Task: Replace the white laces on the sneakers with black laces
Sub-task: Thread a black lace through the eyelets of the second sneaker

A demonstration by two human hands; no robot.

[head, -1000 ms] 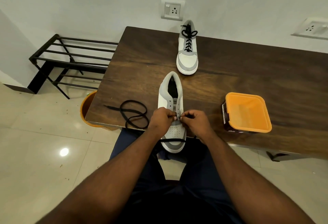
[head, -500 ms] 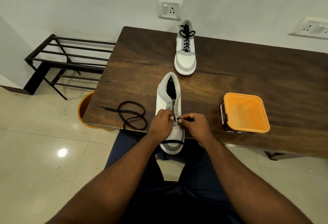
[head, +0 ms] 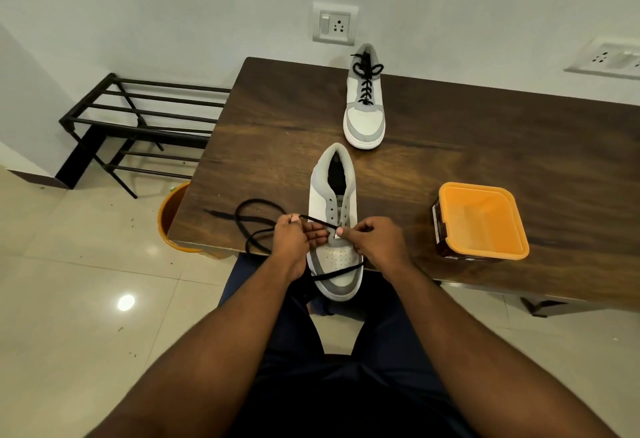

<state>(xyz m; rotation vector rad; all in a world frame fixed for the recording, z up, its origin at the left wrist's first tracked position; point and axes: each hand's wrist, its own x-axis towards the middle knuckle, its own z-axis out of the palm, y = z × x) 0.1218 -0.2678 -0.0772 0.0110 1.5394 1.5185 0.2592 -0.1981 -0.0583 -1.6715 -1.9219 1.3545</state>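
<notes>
Halfway through the job by the look of it: far sneaker already done up in black and parked at the back of the bench, near sneaker sitting toe-out over the front edge with no white lace left in it and only the lowest eyelets started. Left hand pinching the black lace between thumb and fingers, grip closed on it, strand running taut across to the eyelet row. Right hand curled in on the other side with thumb and forefinger pinched right at the eyelet, seemingly on the lace tip or the eyelet flap, hard to say which. Rest of the lace looped loose on the bench to the left, another stretch draped across the toe. Next move probably: pull the slack through, even up both ends, then cross over to the next pair of holes. Needs a fine pinch on the tip and a steady shoe. Worth watching that overhanging toe, since a hard tug toward the lap could drag the shoe off. Plenty of open bench between the two shoes; orange tub well off to the right, not in the way.
</notes>
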